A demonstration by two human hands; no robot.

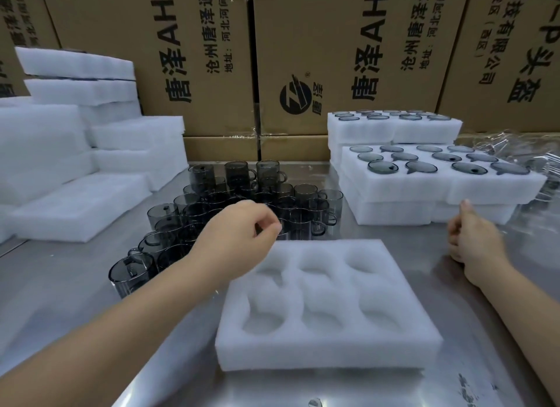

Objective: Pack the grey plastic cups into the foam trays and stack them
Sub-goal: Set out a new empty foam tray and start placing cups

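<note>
Cardboard boxes (303, 58) with black printed lettering wall off the back of your steel table (60, 273).

Directly in front of you lies an empty foam tray (327, 300), flat on the table, with six hollow pockets and nothing in any of them. Just beyond its far left corner stands the crowd of loose grey cups (303, 206), smoky and see-through, with handles, packed close together on the table.

Your left hand (239, 234) reaches over the near side of that crowd, at the tray's far left corner. Its fingers are curled and the thumb sits close to the fingertips, but you cannot tell from this angle whether it is pinching a cup or closing on air.

Your right hand (475, 240) hangs to the right of the empty tray, fingers loosely curled and thumb pointing up, holding nothing. It sits just in front of the stack of filled trays (409, 191), whose top layer shows grey cups seated in every pocket. Behind that, against the boxes, stands a taller filled stack (394, 131).

On your far left, blank foam trays (75, 164) are piled in stepped heaps. Crumpled clear plastic film (521, 152) lies at the right edge, beside the filled stacks.
</note>
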